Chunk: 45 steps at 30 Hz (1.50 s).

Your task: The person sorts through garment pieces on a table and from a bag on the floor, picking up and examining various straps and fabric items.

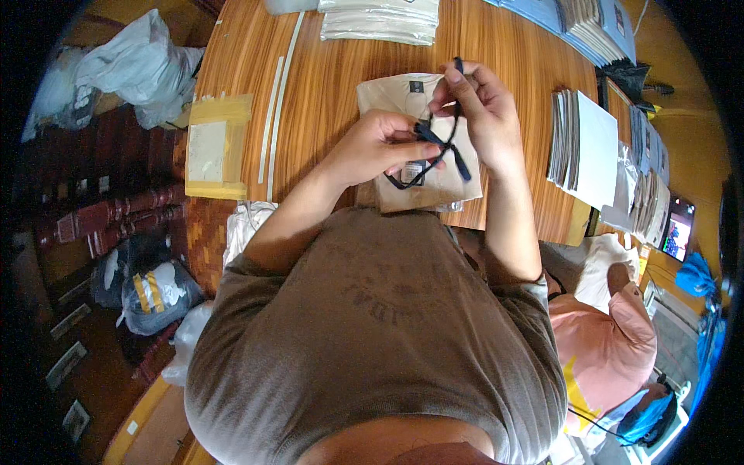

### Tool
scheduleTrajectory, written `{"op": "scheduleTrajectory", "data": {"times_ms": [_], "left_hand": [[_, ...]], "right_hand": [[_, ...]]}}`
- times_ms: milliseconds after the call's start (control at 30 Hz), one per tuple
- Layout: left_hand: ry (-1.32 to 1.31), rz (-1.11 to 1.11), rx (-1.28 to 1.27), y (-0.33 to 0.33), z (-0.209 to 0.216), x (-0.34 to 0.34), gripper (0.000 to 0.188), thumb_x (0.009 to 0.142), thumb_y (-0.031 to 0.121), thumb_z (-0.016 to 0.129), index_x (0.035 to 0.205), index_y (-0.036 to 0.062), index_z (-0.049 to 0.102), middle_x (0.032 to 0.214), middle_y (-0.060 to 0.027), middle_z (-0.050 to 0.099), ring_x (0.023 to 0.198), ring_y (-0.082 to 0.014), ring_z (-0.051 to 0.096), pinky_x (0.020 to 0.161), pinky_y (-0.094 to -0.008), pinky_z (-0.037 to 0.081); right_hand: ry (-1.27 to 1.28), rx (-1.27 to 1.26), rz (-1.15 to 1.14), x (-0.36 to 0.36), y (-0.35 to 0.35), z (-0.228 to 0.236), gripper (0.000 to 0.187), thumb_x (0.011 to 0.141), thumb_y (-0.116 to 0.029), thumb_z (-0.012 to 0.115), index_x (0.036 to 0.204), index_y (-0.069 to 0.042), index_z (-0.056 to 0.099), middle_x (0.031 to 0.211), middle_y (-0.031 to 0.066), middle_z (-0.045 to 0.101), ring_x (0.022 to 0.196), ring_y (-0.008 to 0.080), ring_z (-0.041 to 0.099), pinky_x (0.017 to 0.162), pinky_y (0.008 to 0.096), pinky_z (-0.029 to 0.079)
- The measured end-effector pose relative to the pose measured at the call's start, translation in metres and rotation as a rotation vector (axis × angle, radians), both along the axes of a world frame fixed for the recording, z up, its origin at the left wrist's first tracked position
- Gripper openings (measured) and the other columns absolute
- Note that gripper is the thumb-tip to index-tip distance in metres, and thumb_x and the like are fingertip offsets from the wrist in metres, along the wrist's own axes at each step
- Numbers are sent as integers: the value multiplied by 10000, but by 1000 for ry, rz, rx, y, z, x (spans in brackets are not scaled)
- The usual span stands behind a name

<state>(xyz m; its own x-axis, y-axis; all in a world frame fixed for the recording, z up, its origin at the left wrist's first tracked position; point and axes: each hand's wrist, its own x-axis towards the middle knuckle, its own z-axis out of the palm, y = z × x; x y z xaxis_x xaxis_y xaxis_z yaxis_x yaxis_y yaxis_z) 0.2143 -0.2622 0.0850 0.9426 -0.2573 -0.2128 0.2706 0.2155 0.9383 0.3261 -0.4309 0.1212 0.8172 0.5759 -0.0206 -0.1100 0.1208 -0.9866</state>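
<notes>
Left hand (pixel 394 145) and right hand (pixel 487 108) both grip a dark cord (pixel 450 145) above a beige packet (pixel 442 186).

Left thumb and fingers pinch the cord by its bunched, crossing part, while the right fingertips hold a length raised and away, probably to keep the strands apart; one loop hangs at lower left. The packet lies at the near edge of the table (pixel 325 77), right before the body, likely for easy reach, its middle partly covered by the left hand and cord. A pale stack (pixel 380 23) sits beyond it, a white-topped stack (pixel 587 147) to the right, taped paper (pixel 208 151) to the left. A person in pink (pixel 601 349) is at right, off the table.
</notes>
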Motion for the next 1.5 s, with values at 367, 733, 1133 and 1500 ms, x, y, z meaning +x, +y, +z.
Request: {"op": "scheduleTrajectory", "data": {"times_ms": [367, 733, 1133, 1500], "left_hand": [[-212, 305, 99, 11, -1, -8, 196, 974, 131, 734, 1113, -7, 739, 986, -59, 772, 877, -94, 711, 771, -246, 569], [-54, 309, -286, 72, -7, -10, 214, 1027, 188, 649, 1164, 27, 680, 868, 3, 647, 543, 8, 363, 467, -171, 260], [-177, 182, 358, 121, -44, -122, 234, 1010, 248, 686, 1111, 38, 698, 958, -30, 699, 821, -94, 633, 757, -295, 528], [606, 1583, 1408, 354, -149, -445, 476, 999, 469, 580, 1050, 3, 659, 898, -281, 692, 927, -460, 680, 780, -506, 507]], "right_hand": [[-64, -113, -41, -68, -23, -30, 309, 907, -30, 778, 1193, -9, 662, 1015, 29, 698, 919, 96, 693, 780, 261, 569], [-88, -29, -97, -60, -4, -29, 167, 966, -97, 743, 1092, -4, 684, 889, -7, 684, 769, 50, 595, 719, 214, 487], [-414, -437, 335, -87, 63, -16, 314, 976, -16, 659, 1287, 18, 662, 1039, 126, 751, 937, 155, 715, 861, 288, 548], [-525, -791, 364, -69, 65, -64, 352, 1005, -171, 697, 1294, 24, 649, 960, 47, 707, 842, 106, 632, 778, 248, 518]]}}
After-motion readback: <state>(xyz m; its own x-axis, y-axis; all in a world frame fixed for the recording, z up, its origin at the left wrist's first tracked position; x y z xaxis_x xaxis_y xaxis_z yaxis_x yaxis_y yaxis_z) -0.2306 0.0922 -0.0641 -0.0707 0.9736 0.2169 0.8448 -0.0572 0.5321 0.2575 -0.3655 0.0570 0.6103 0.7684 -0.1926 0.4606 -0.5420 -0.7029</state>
